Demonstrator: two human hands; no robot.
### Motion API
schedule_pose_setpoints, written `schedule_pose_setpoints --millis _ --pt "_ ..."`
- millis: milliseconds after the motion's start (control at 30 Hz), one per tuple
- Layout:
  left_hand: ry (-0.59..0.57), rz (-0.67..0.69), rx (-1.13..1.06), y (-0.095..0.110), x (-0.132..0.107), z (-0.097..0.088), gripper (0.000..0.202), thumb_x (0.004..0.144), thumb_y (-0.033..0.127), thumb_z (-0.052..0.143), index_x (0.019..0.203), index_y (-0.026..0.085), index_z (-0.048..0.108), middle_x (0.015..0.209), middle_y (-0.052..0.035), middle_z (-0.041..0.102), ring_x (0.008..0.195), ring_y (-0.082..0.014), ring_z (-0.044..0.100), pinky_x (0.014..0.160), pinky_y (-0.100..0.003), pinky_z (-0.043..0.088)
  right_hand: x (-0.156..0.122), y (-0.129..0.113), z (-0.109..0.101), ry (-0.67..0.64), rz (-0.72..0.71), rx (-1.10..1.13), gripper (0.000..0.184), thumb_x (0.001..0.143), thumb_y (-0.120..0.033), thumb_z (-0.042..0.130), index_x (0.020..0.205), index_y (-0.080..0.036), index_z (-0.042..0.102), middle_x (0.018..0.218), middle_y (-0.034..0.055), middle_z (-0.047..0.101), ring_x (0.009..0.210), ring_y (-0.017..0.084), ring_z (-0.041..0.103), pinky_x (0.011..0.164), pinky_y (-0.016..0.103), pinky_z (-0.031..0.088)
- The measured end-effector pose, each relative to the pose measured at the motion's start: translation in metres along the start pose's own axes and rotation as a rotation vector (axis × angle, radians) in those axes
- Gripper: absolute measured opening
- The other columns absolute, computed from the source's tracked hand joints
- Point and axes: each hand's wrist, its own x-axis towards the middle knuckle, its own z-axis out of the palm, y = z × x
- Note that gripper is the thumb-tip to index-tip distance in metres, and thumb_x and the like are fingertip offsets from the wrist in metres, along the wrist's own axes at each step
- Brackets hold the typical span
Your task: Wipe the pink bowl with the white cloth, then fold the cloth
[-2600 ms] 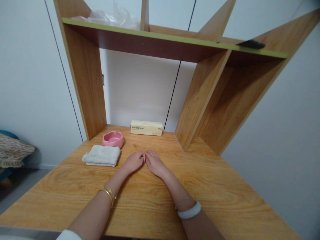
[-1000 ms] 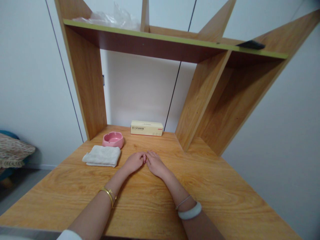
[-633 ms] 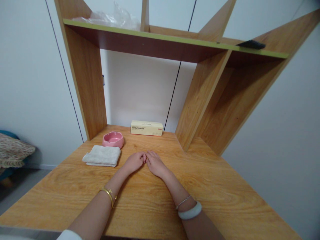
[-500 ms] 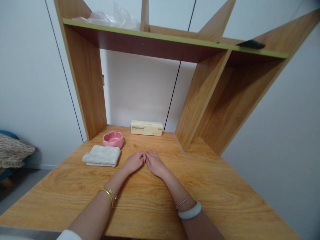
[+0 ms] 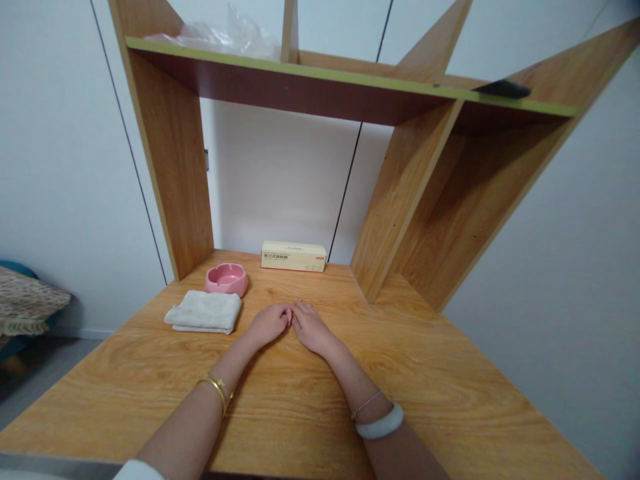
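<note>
On the wooden desk (image 5: 290,407), my left hand (image 5: 270,323) rests loosely curled, and nothing shows in it. Its fingertips meet those of my right hand (image 5: 311,328), which lies palm down with the fingers stretched out, also holding nothing. Left of my left hand is a folded light-grey cloth (image 5: 206,310). Just behind the cloth stands a pink ashtray (image 5: 227,280) with notches in its rim. Farther back, a long cream box (image 5: 293,257) with dark printed characters sits near the desk's rear edge.
A wooden shelf unit with a green-edged board (image 5: 350,81) rises over the desk. On its board lie a clear plastic bag (image 5: 225,39) and a flat black object (image 5: 503,89). An upright divider (image 5: 400,200) stands at the right. Patterned fabric (image 5: 30,300) is at far left.
</note>
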Motion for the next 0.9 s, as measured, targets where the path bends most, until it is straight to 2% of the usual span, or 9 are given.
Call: schedule_pose_setpoints --millis 900 --pt "-0.006 0.004 0.014 0.0005 -0.0002 -0.0002 0.023 0.073 0.010 0.038 0.066 0.019 0.058 0.068 -0.0021 0.064 0.070 -0.0150 0.057 0.067 -0.023 0.041 -0.0008 -0.0015 -0.0006 -0.005 0.007 -0.037 0.043 0.088 -0.016 0.039 0.130 -0.015 0.047 0.138 0.0144 0.044 0.132 0.024 0.033 0.106 0.043 0.028"
